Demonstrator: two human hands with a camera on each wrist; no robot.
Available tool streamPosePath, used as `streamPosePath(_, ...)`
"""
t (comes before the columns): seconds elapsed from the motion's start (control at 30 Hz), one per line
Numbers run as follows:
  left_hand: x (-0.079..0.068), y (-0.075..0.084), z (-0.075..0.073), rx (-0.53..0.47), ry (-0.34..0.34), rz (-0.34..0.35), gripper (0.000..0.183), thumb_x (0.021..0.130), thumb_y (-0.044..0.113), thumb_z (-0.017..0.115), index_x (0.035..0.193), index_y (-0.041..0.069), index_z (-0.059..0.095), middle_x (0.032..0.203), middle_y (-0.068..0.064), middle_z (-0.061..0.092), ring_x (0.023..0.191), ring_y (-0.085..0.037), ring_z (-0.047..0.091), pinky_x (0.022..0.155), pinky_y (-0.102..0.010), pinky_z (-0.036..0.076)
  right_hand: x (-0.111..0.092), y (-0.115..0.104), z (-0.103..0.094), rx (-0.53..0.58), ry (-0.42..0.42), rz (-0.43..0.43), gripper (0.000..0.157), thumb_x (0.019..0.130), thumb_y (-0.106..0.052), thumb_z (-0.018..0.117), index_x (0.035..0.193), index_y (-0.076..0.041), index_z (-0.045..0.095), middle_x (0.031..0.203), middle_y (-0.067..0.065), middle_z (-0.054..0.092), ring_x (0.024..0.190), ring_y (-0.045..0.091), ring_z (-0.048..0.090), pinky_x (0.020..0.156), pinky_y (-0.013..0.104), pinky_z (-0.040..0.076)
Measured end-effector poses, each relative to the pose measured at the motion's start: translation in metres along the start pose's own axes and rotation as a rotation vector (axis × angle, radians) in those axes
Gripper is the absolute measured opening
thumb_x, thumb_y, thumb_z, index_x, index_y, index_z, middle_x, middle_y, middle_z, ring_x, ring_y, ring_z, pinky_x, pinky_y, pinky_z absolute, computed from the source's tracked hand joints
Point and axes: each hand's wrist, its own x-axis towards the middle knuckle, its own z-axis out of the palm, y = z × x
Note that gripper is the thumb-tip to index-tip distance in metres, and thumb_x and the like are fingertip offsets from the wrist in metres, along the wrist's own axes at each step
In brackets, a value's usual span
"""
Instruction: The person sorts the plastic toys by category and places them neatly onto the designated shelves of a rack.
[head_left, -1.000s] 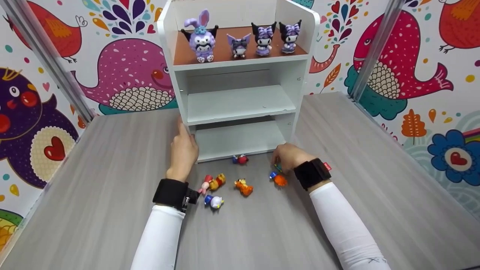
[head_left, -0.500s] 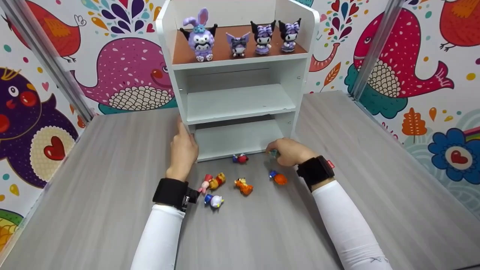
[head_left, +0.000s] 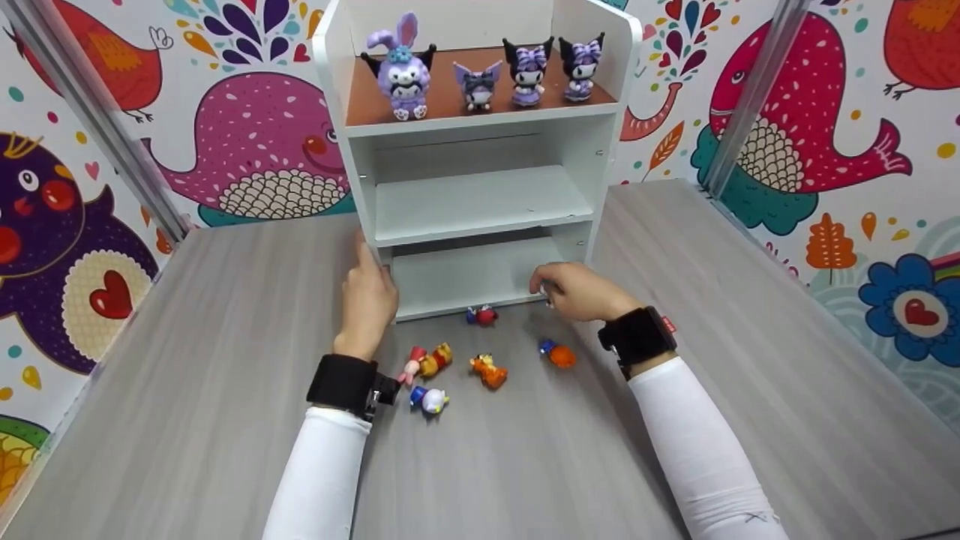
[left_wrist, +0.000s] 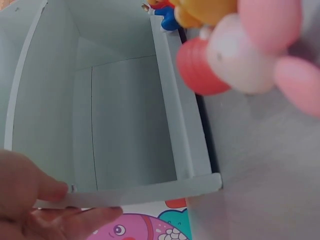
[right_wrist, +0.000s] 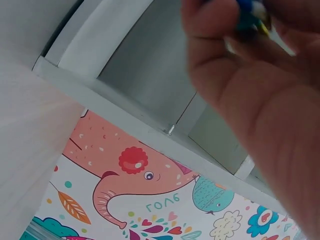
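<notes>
My left hand point(head_left: 367, 309) grips the left side panel of a white shelf unit point(head_left: 480, 201), thumb inside and fingers outside in the left wrist view. At the lower compartment's right front edge, my right hand point(head_left: 585, 291) pinches a small figurine point(right_wrist: 246, 21) with blue, teal and yellow parts, mostly hidden by the fingers. On the tabletop before the shelf lie a red-and-blue figurine point(head_left: 484, 316), an orange figurine with a blue top point(head_left: 559, 355), a tiger figurine point(head_left: 489, 371), a yellow bear figurine point(head_left: 436, 361), a pink piglet figurine point(head_left: 412, 365) and a white-and-blue figurine point(head_left: 430, 401).
Several purple figurines stand along the brown top shelf, among them a larger one with rabbit ears point(head_left: 405, 75). Patterned walls point(head_left: 262, 150) with metal posts point(head_left: 739, 112) enclose the grey table point(head_left: 750, 337) at the back and sides.
My right hand has lifted the small figurine off the table and moved up and slightly left, to the lower compartment's front edge. The left hand stays on the side panel.
</notes>
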Motion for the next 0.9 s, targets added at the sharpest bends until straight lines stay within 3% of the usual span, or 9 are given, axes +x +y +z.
streamPosePath(0.2,0.002,-0.001,-0.001,-0.009,-0.011,-0.022,0.054,0.101,0.0,0.047,0.151,-0.005,0.027,0.1,-0.036,0.067,0.088,-0.051,0.068,0.072,-0.058,0.056,0.003,-0.003,-0.006,0.094,0.166,-0.06,0.013,0.089,0.0,0.058,0.097,-0.003,0.068,0.092,0.009,0.067,0.075,0.017,0.053,0.07,0.028,0.044)
streamPosePath(0.4,0.004,-0.001,-0.003,0.001,0.011,-0.009,0.052,0.1,0.0,0.048,0.149,-0.006,0.029,0.1,-0.037,0.067,0.09,-0.052,0.068,0.073,-0.06,0.055,0.002,-0.01,-0.021,0.189,0.375,-0.163,0.02,0.093,0.004,0.062,0.113,0.002,0.061,0.11,0.016,0.067,0.09,0.021,0.058,0.077,0.024,0.047)
streamPosePath(0.5,0.004,-0.001,-0.004,-0.004,0.018,0.001,0.053,0.1,-0.001,0.048,0.149,-0.007,0.028,0.101,-0.038,0.066,0.091,-0.052,0.068,0.073,-0.059,0.056,0.002,-0.012,-0.026,0.25,0.442,-0.138,0.03,0.093,0.005,0.061,0.123,0.005,0.053,0.114,0.019,0.063,0.092,0.023,0.058,0.079,0.019,0.047)
streamPosePath(0.67,0.004,-0.001,-0.004,0.0,0.023,0.0,0.054,0.1,-0.002,0.048,0.149,-0.007,0.028,0.102,-0.038,0.066,0.091,-0.052,0.068,0.073,-0.06,0.056,0.004,-0.012,-0.029,0.266,0.542,-0.101,0.033,0.092,0.006,0.062,0.124,0.008,0.052,0.121,0.022,0.061,0.096,0.023,0.059,0.082,0.017,0.048)
streamPosePath(0.9,0.001,-0.001,-0.001,-0.036,-0.013,-0.021,0.053,0.1,-0.001,0.048,0.15,-0.005,0.029,0.1,-0.035,0.067,0.086,-0.049,0.069,0.069,-0.055,0.058,0.01,-0.01,-0.031,0.277,0.68,-0.054,0.031,0.093,0.005,0.063,0.124,0.008,0.06,0.119,0.021,0.055,0.106,0.027,0.064,0.094,0.029,0.057)
